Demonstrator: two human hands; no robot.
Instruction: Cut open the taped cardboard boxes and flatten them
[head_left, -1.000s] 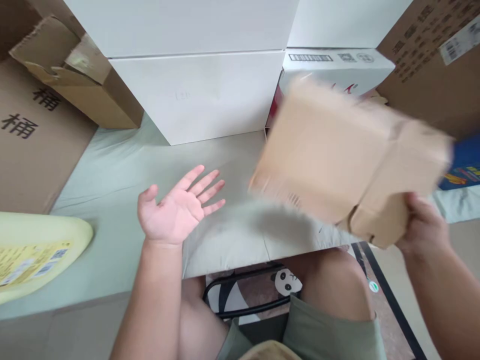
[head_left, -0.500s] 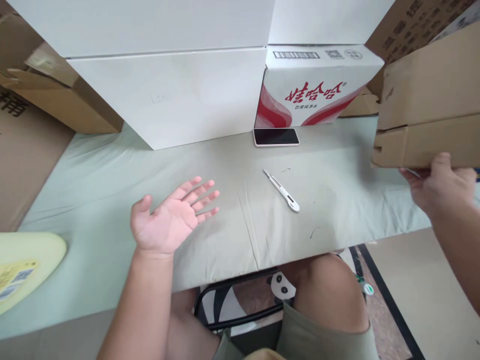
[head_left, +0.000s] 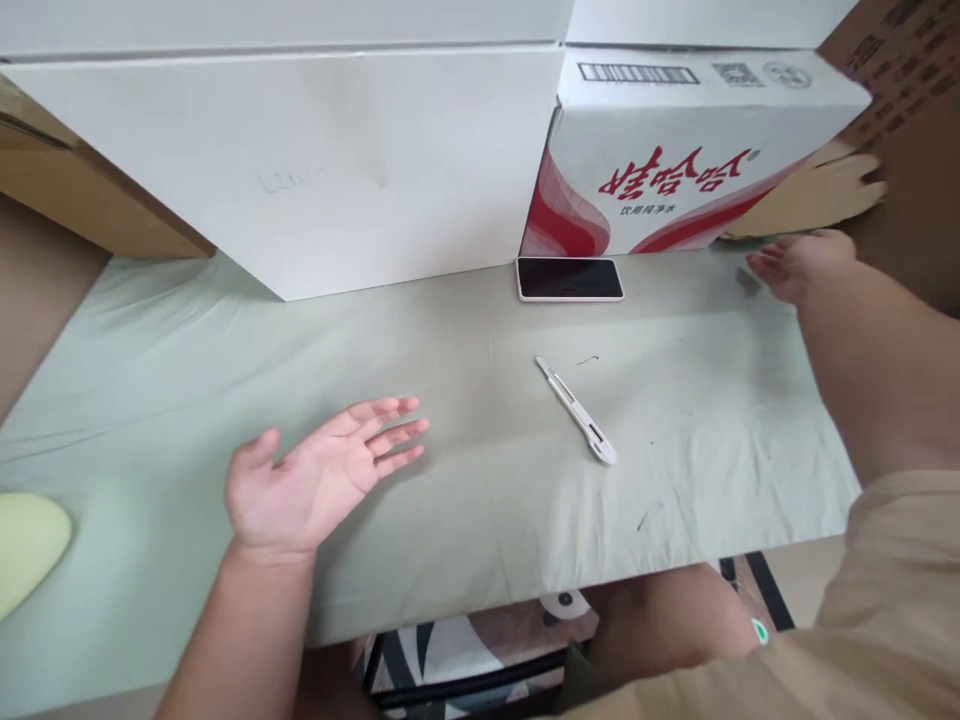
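Observation:
My left hand (head_left: 304, 485) hovers palm up over the green cloth, fingers spread, holding nothing. To its right a white utility knife (head_left: 576, 412) lies on the cloth, pointing away at a slant. My right hand (head_left: 806, 264) is stretched out to the far right, beside the lower corner of the white and red water carton (head_left: 690, 165). Its fingers look loosely extended, with nothing visible in them; a brown cardboard piece (head_left: 814, 195) is just behind. A phone (head_left: 570, 279) with a dark screen rests against the foot of the carton.
Large white boxes (head_left: 300, 180) stand along the back of the cloth-covered table (head_left: 465, 500). Brown cardboard boxes (head_left: 112, 200) are at the left, with more cardboard at the right. A pale yellow-green rounded object (head_left: 30, 550) lies at the left edge.
The brown cardboard box my right hand held at the right is out of view. That hand has reached farther back beside the carton. My left hand stays open, slightly lower left in the picture.

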